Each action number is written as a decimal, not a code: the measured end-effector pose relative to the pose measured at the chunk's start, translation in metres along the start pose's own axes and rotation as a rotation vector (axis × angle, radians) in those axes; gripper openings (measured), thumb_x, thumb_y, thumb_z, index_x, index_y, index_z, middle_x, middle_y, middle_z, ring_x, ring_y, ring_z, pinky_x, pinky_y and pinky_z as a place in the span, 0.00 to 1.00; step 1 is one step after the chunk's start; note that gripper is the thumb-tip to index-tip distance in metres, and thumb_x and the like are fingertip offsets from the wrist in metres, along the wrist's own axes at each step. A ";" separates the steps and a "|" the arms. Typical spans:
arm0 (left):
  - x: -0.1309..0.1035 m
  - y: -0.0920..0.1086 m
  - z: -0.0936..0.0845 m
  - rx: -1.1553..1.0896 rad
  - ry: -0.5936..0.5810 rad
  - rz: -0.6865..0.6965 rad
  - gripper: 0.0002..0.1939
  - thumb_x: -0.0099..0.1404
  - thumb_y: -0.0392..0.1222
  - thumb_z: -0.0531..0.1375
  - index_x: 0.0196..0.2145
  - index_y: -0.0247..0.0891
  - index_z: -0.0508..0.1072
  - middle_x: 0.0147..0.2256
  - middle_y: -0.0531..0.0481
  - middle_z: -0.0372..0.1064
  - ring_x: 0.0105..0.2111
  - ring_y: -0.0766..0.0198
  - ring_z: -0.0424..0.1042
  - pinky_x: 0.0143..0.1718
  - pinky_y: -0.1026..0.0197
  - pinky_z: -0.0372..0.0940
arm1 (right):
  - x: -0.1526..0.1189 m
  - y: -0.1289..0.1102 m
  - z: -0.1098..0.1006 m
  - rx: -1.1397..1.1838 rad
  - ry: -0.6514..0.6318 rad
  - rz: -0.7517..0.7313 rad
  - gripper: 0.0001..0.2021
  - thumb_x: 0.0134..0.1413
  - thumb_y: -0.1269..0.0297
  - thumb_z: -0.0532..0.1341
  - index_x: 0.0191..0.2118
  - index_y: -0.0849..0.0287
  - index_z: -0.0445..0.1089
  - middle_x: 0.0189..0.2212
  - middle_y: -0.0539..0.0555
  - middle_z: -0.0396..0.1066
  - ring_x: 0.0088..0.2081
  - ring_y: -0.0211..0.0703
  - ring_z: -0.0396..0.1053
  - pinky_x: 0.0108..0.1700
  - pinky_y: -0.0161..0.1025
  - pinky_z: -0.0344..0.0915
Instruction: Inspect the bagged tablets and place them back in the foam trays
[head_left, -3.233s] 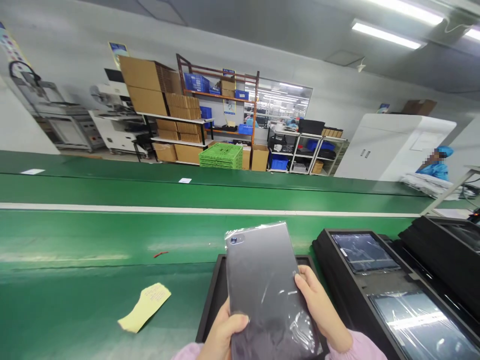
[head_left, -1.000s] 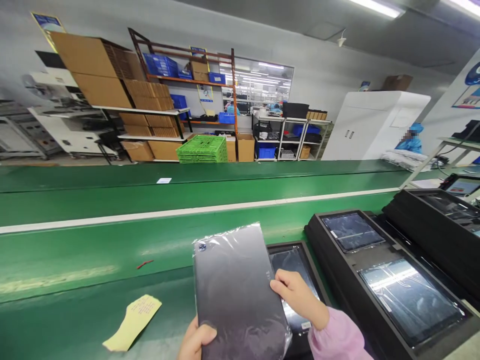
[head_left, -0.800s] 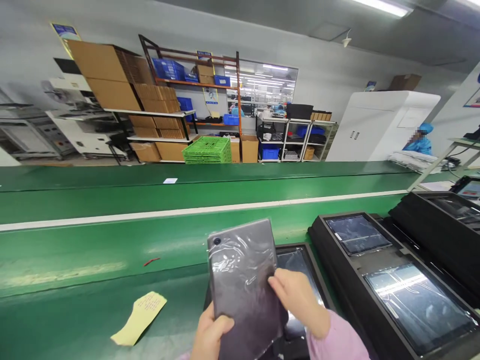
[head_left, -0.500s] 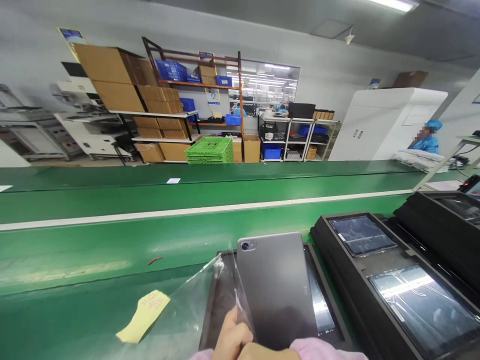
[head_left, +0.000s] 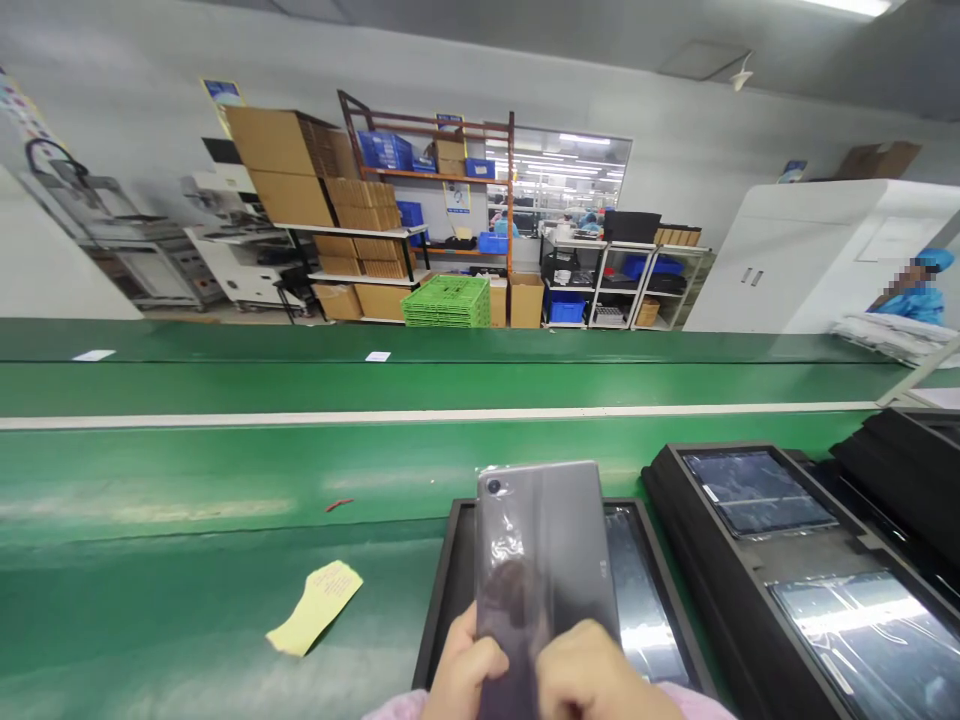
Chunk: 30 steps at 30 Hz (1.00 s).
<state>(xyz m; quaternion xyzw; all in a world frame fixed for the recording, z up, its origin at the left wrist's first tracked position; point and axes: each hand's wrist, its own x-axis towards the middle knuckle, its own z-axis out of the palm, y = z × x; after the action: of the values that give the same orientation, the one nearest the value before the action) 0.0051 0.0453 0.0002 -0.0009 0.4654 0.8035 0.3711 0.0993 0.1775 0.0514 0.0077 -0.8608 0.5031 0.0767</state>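
A grey tablet is tilted up with its back and camera facing me. My left hand grips its lower left edge, thumb on the back. Clear plastic film lies over the left part of the back, shiny and wrinkled near the camera. My right hand is curled closed against the lower back, by the film's edge; what its fingers hold, if anything, is hidden. Beneath the tablet is a black tray, with another glossy screen in its right side.
To the right, a black foam tray holds film-covered screens, with more black trays beyond. A yellow paper note and a red scrap lie on the green work surface. A person in blue is at the far right.
The film, lifted off to the left before, now lies against the tablet's back. My right hand has come up onto the back. The view has swung slightly left.
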 end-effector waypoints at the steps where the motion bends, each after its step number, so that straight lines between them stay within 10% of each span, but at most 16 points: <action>1: 0.000 0.003 0.001 -0.013 0.034 0.016 0.11 0.35 0.29 0.54 0.21 0.33 0.70 0.14 0.57 0.60 0.16 0.71 0.54 0.18 0.67 0.48 | 0.001 0.002 -0.011 -0.033 0.068 0.037 0.17 0.49 0.60 0.60 0.17 0.55 0.55 0.16 0.46 0.53 0.19 0.37 0.54 0.21 0.34 0.51; 6: 0.000 0.005 0.011 -0.013 0.124 0.119 0.16 0.47 0.35 0.61 0.37 0.35 0.73 0.28 0.50 0.74 0.28 0.59 0.71 0.31 0.61 0.64 | 0.010 0.014 -0.028 -0.113 0.236 0.300 0.05 0.42 0.63 0.61 0.28 0.56 0.65 0.24 0.50 0.67 0.28 0.43 0.65 0.31 0.37 0.62; 10: 0.000 -0.012 0.013 0.089 0.070 0.238 0.29 0.46 0.46 0.67 0.47 0.35 0.72 0.48 0.40 0.71 0.49 0.48 0.67 0.50 0.54 0.62 | 0.013 0.033 0.015 0.045 -0.067 0.268 0.45 0.33 0.67 0.65 0.62 0.58 0.49 0.61 0.62 0.52 0.59 0.57 0.54 0.57 0.48 0.55; 17: 0.001 -0.011 0.001 0.453 -0.130 0.190 0.23 0.50 0.46 0.65 0.45 0.39 0.75 0.49 0.40 0.69 0.54 0.47 0.63 0.59 0.50 0.50 | 0.021 0.100 0.062 0.483 0.229 0.315 0.18 0.47 0.68 0.55 0.47 0.60 0.65 0.44 0.56 0.71 0.49 0.51 0.66 0.54 0.48 0.58; 23: 0.006 0.005 -0.017 0.422 0.026 0.134 0.16 0.48 0.48 0.65 0.34 0.36 0.78 0.39 0.41 0.75 0.44 0.48 0.70 0.52 0.51 0.59 | 0.014 0.151 0.094 0.818 0.125 0.311 0.23 0.43 0.65 0.59 0.49 0.58 0.63 0.43 0.54 0.71 0.46 0.52 0.68 0.48 0.45 0.62; 30: 0.007 -0.003 -0.071 0.487 0.204 0.026 0.25 0.46 0.59 0.63 0.36 0.37 0.77 0.41 0.41 0.75 0.47 0.46 0.69 0.49 0.50 0.63 | 0.010 0.158 0.082 0.060 0.027 0.543 0.28 0.38 0.73 0.56 0.51 0.67 0.62 0.42 0.64 0.70 0.46 0.56 0.68 0.50 0.48 0.60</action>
<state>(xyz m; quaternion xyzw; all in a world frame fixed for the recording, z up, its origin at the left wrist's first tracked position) -0.0219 -0.0025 -0.0447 0.0134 0.6802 0.6683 0.3010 0.0650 0.1850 -0.1234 -0.2276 -0.8148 0.5308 -0.0498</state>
